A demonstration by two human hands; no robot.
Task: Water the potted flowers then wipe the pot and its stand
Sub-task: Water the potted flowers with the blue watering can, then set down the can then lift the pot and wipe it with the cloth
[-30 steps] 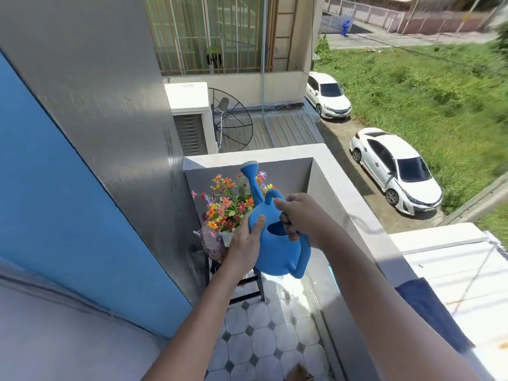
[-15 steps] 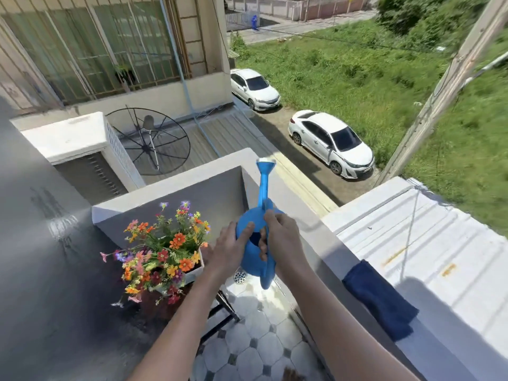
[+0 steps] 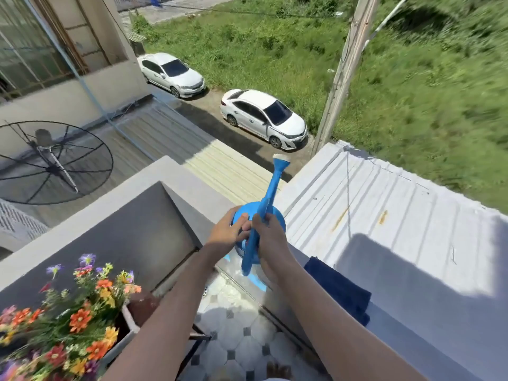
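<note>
A blue watering can (image 3: 270, 196) is over the top of the balcony wall (image 3: 192, 185), its long spout pointing away toward the street. My right hand (image 3: 270, 235) grips its handle. My left hand (image 3: 226, 233) presses against the can's left side. The potted flowers (image 3: 74, 320), orange, yellow and purple in a pale pot (image 3: 129, 325), stand at the lower left on a dark metal stand (image 3: 198, 338), mostly hidden by my left forearm. A dark blue cloth (image 3: 339, 290) lies on the wall top just right of my right forearm.
The balcony floor (image 3: 239, 325) has pale tiles. Grey walls enclose the corner (image 3: 143, 237). Beyond the wall lie a white metal roof (image 3: 384, 215), a utility pole (image 3: 343, 70), two white cars (image 3: 264, 116) and a satellite dish (image 3: 49, 160) far below.
Both hands have carried the watering can right, away from the flowers and over to the balcony wall top. The view swung right with it, so the flowers now sit lower left.
</note>
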